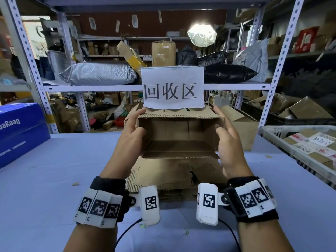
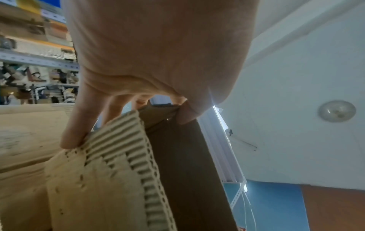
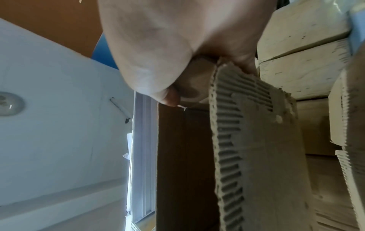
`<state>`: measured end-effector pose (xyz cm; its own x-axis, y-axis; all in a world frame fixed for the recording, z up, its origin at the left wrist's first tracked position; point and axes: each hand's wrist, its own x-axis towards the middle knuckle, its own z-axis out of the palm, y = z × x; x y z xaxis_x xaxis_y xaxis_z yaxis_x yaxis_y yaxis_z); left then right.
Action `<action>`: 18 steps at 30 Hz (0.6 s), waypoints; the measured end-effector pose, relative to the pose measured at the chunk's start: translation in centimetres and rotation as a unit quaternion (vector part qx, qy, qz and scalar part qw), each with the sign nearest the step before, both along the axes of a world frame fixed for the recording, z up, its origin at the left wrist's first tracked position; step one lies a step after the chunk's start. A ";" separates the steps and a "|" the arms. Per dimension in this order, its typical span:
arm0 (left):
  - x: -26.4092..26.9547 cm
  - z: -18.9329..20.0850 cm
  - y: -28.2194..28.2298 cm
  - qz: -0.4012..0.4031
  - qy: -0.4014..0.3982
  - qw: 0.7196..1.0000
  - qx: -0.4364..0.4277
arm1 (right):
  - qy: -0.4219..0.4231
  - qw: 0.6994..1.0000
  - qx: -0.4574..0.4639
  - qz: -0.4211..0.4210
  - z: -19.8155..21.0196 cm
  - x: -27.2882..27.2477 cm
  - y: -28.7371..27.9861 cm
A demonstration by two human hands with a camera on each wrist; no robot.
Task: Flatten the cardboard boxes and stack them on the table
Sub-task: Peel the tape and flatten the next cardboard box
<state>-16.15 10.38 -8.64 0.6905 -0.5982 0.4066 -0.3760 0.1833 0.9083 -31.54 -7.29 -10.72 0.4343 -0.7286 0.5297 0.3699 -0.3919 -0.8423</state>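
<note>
**Open box held up between both hands, over the flattened stack**

Left hand [image 1: 133,131]: thumb hooked over the inner face of the box's left wall, fingers [image 2: 73,132] pressed on the outside of the torn corrugated edge, so it grips that wall. Right hand [image 1: 228,140]: thumb inside the right wall, fingers wrapped round the outside, gripping likewise (fingertips mostly hidden in the head view).

The cardboard box [image 1: 179,137] is held off the table, its open side turned toward the wearer, interior bare, flaps ragged with fluting exposed. It still stands as a box, not collapsed.

Directly beneath and behind it lies a stack of flattened cardboard [image 1: 174,175] on the pale blue table [image 1: 54,179].

Farther out: a white paper sign [image 1: 172,88] with printed characters hangs from the shelf rail just above the box. A blue carton [image 1: 20,131] sits at the table's left; a white plastic crate [image 1: 272,131] holding labelled parcels sits at the right. Metal shelving behind carries bagged parcels and boxes.
</note>
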 end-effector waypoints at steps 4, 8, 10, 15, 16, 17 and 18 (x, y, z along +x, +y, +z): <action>-0.3 -0.2 0.0 -0.011 0.032 0.999 -0.004 | 0.044 0.999 -0.005 0.003 -0.1 -0.3 -0.4; -0.4 -0.5 -0.2 -0.030 0.029 0.999 -0.019 | 0.048 0.998 0.035 0.016 -0.6 -0.3 -0.9; -0.5 -0.6 -0.2 -0.033 0.028 0.999 -0.024 | 0.045 0.997 0.070 0.010 -0.7 -0.3 -1.2; -0.4 -0.5 -0.2 -0.021 0.032 0.998 -0.052 | 0.037 0.996 0.069 -0.038 -1.0 -0.3 -1.4; -0.3 -0.5 -0.2 -0.018 0.029 0.997 -0.065 | 0.028 0.997 0.068 -0.036 -1.0 -0.2 -1.4; -0.3 -0.5 -0.1 -0.013 0.025 0.996 -0.080 | 0.014 0.997 0.063 -0.031 -1.0 -0.2 -1.3; -0.3 -0.5 -0.1 -0.005 0.020 0.995 -0.097 | 0.000 0.998 0.056 -0.026 -0.9 -0.3 -1.2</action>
<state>-16.41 10.29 -9.14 0.7030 -0.5180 0.4873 -0.3367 0.3612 0.8696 -31.81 -8.49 -11.63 0.3950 -0.8045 0.4435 0.3520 -0.3134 -0.8820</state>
